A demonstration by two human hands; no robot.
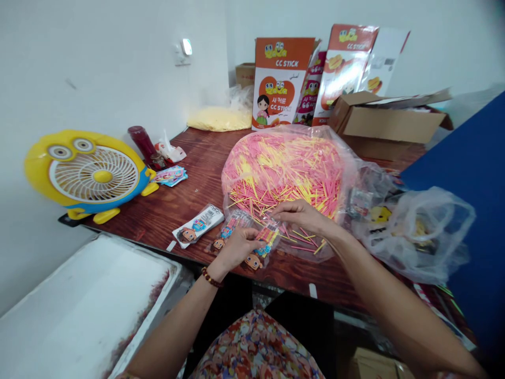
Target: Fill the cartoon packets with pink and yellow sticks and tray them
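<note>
Near the table's front edge, my left hand (239, 248) grips a small clear packet (265, 247) printed with a cartoon face, with pink and yellow sticks showing inside. My right hand (295, 215) pinches at the packet's top end, fingers closed; whether it grips the film or a stick is too small to tell. Just beyond my hands, a big clear bag (284, 173) lies open, heaped with loose pink and yellow sticks. Left of my left hand lie more cartoon packets (229, 231) and a stack of flat printed sleeves (198, 225).
A yellow cartoon fan (94, 173) stands at the left, near a dark red bottle (142, 145) and a tissue pack (170, 151). Printed cartons (280, 84) and an open brown box (390, 126) stand at the back. A crumpled plastic bag (426, 231) lies right, beside a blue panel (465, 210).
</note>
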